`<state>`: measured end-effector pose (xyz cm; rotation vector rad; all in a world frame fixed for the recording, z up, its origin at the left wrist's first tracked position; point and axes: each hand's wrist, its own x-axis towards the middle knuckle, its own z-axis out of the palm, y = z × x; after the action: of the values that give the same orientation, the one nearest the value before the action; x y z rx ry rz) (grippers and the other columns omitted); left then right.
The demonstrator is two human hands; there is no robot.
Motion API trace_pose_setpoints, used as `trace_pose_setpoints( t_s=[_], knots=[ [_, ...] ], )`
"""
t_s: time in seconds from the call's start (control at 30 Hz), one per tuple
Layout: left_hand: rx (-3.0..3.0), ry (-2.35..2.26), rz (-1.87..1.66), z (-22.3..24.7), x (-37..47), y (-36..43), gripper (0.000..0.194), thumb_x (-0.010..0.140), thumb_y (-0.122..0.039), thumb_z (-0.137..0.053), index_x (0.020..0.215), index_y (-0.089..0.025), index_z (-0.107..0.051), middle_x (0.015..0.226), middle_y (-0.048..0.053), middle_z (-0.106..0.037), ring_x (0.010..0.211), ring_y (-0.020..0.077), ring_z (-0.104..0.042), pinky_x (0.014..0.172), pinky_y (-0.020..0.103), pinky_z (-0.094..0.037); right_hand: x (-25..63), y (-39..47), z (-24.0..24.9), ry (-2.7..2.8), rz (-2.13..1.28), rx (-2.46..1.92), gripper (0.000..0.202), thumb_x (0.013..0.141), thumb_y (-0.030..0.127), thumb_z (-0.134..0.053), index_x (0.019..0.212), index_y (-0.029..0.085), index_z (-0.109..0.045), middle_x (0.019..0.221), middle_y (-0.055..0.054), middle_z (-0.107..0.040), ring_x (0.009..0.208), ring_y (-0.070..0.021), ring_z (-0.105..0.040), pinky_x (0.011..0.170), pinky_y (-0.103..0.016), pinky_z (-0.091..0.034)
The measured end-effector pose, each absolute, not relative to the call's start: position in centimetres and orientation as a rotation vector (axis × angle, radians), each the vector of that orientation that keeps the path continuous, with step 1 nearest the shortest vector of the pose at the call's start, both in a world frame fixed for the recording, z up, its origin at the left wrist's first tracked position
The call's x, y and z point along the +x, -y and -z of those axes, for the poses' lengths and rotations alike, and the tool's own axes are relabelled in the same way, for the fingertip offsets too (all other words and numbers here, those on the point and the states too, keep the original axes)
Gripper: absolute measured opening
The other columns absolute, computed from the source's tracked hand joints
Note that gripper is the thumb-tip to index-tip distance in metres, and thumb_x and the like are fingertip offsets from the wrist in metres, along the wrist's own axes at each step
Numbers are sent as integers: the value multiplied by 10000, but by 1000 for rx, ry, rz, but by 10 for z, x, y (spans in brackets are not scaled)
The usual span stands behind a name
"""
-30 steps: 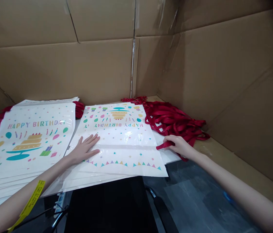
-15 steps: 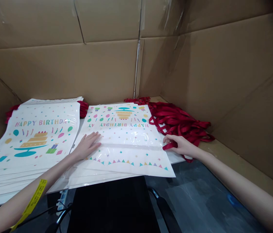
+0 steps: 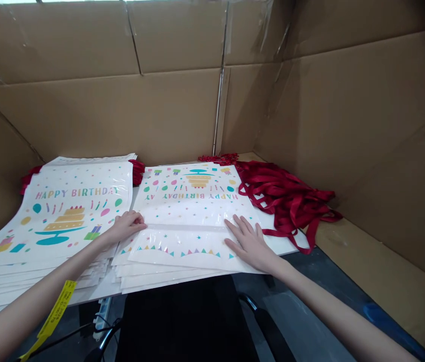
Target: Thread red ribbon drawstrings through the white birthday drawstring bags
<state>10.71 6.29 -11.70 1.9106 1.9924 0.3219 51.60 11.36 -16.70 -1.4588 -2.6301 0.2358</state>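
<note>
Sheet, birthday-printed (image 3: 197, 216), lying flat with its lettering upside down to the viewer, serves as the landmark. It lies between the two hands, uppermost on a loose pile. A pale band (image 3: 185, 228) crosses it from left to right, along the sheet's apparent long axis; its true proportions cannot be judged in this view. The left hand (image 3: 125, 226) is at the left edge, its fingers curled and its fingertips at the near end of the band; whether they pinch anything cannot be told. The right hand (image 3: 252, 249) rests palm down on the sheet near its right edge, fingers extended and moderately spread, grasping nothing. Of the two, the right hand is nearer the heap of red ribbons (image 3: 291, 193), which lies just beyond the sheet's right side; one strand trails back towards that edge.

To the left of the sheet is a thicker stack of printed sheets (image 3: 80, 176), lettering upright, with a red ribbon bundle (image 3: 138, 172) at its far right corner. A white tabletop (image 3: 289, 245) supports both piles. Cardboard walls (image 3: 102, 115) rise behind the sheet and to either side; a black chair (image 3: 185, 322) stands on the near side, over grey floor (image 3: 299, 286).
</note>
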Motion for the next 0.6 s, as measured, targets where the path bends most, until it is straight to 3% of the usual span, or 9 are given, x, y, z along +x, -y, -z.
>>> trace_pose_setpoints(
  t_s=[0.23, 0.4, 0.6],
  knots=[
    [1540, -1632, -565, 123, 85, -78, 335, 659, -486, -668, 722, -173, -567, 607, -3, -566, 586, 151, -522, 571, 251, -376, 509, -111, 179, 2574, -84, -1493, 563, 940, 553, -215, 1464, 348, -190, 1536, -49, -155, 1399, -316, -149, 993, -724, -132],
    [1603, -1711, -442, 103, 61, -81, 304, 625, -438, -675, 745, -159, -657, 591, 5, -584, 604, 164, -525, 590, 257, -384, 507, -110, 175, 2554, -106, -1521, 545, 931, 566, -230, 1449, 404, -176, 1534, -12, -163, 1387, -352, -167, 910, -787, -176],
    [1702, -1843, -185, 49, -23, -58, 337, 730, -480, -572, 717, -149, -634, 648, -31, -567, 663, 128, -471, 598, 191, -336, 508, -110, 172, 2583, -169, -1531, 541, 938, 553, -230, 1452, 401, -159, 1541, 0, -103, 1404, -313, -131, 933, -764, -191]
  ],
)
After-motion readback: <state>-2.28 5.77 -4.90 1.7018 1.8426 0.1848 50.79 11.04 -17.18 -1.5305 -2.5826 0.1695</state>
